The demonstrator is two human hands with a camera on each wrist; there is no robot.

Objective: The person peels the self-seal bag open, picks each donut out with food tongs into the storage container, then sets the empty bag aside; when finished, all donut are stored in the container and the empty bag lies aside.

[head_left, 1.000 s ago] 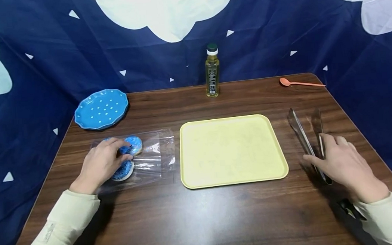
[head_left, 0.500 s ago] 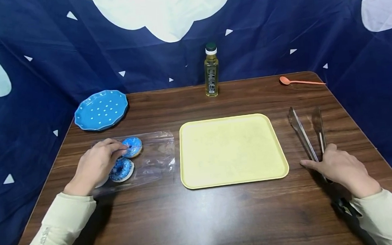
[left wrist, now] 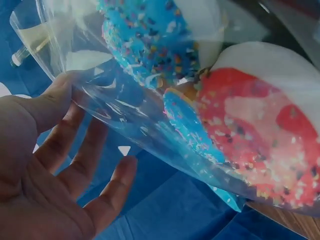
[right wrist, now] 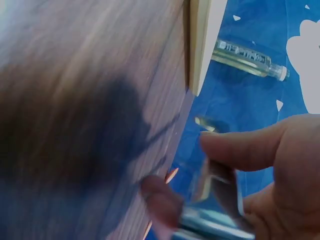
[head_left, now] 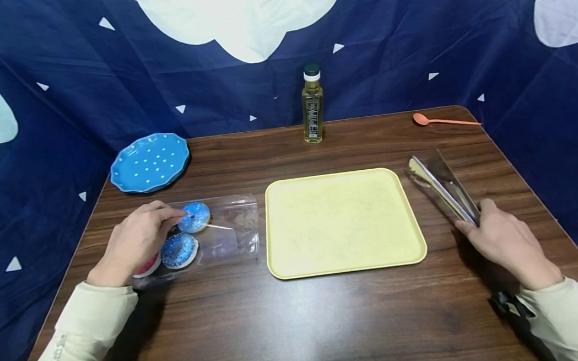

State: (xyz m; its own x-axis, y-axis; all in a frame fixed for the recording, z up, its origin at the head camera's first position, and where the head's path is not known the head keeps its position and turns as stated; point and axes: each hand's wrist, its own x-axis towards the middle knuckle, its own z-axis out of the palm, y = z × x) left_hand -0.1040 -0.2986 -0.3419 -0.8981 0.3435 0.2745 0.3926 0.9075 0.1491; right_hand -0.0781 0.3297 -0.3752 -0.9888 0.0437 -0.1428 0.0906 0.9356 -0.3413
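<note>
A clear zip bag (head_left: 224,228) lies to the left of the tray, with blue-iced doughnuts (head_left: 179,251) and a red-iced doughnut (head_left: 148,266) inside. Over its left part, my left hand (head_left: 135,237) pinches the plastic. In the left wrist view the thumb and forefinger meet at the bag's edge while other fingers stay spread, and colored sprinkles show on the icing. On the right side, my right hand (head_left: 508,241) grips metal tongs (head_left: 440,185) near their joined end. Their tips point away, toward the back of the table. The right wrist view shows the tongs (right wrist: 222,187) blurred.
A yellow tray (head_left: 343,221) occupies the table's middle. Behind it stands an oil bottle (head_left: 312,104) with a green cap. A blue dotted plate (head_left: 149,164) sits at the back left, an orange spoon (head_left: 444,121) at the back right. Blue cloth (head_left: 243,89) walls the table.
My right hand has closed round the tongs and raised them, the two arms drawing nearer each other. My left hand has slid slightly left, uncovering more of the doughnuts, including the red one.
</note>
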